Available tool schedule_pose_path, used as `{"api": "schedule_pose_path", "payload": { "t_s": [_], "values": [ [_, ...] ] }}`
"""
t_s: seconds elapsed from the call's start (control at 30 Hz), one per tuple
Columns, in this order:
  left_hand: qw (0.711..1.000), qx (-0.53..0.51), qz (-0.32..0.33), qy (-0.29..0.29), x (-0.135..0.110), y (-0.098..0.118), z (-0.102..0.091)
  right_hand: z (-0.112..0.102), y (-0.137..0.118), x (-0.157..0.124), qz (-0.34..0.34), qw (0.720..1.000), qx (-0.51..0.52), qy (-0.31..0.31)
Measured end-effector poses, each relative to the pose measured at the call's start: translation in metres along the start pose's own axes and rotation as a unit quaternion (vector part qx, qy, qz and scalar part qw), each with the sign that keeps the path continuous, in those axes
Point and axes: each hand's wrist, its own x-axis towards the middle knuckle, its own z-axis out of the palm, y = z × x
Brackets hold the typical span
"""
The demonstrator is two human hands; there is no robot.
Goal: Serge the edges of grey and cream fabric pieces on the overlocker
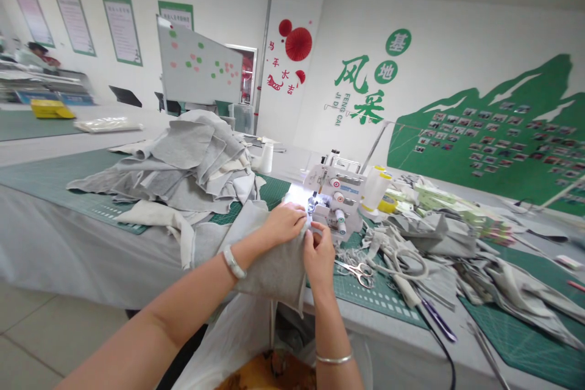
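Observation:
A white overlock sewing machine (336,195) stands in front of me with its lamp lit by the needle. Grey fabric (274,268) runs from the machine's foot over the table edge and hangs down. My left hand (284,223) lies on top of the fabric, fingers laid out toward the lit needle area. At the fabric's right edge, my right hand (320,247) pinches the cloth between thumb and fingers, just below the machine. Silver scissors (361,273) rest on the cutting mat to the right of that hand, beside thread scraps.
Left of the machine rises a heap of grey fabric pieces (183,158). A white thread cone (266,157) stands behind it. More crumpled cloth (439,237) covers the right side, with a purple-handled tool (439,320) near the front edge. A person (41,58) sits far left.

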Motion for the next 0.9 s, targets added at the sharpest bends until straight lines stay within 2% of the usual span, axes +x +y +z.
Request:
{"api": "schedule_pose_path", "payload": {
  "t_s": [0.3, 0.57, 0.7, 0.9],
  "values": [
    [1.000, -0.012, -0.027, -0.006, 0.006, -0.004, 0.000, 0.000, 0.001, -0.003, 0.010, 1.000, 0.009, -0.019],
    [1.000, 0.010, -0.011, 0.010, -0.002, 0.005, 0.009, 0.008, 0.001, -0.004, -0.012, 1.000, 0.013, -0.025],
    [0.999, -0.025, -0.025, 0.018, 0.000, -0.004, 0.013, 0.012, 0.001, -0.003, -0.021, 0.999, 0.021, -0.032],
    [0.998, -0.059, -0.012, 0.009, 0.008, -0.021, 0.013, 0.017, 0.005, -0.003, -0.023, 0.999, 0.027, -0.034]
  ]
}}
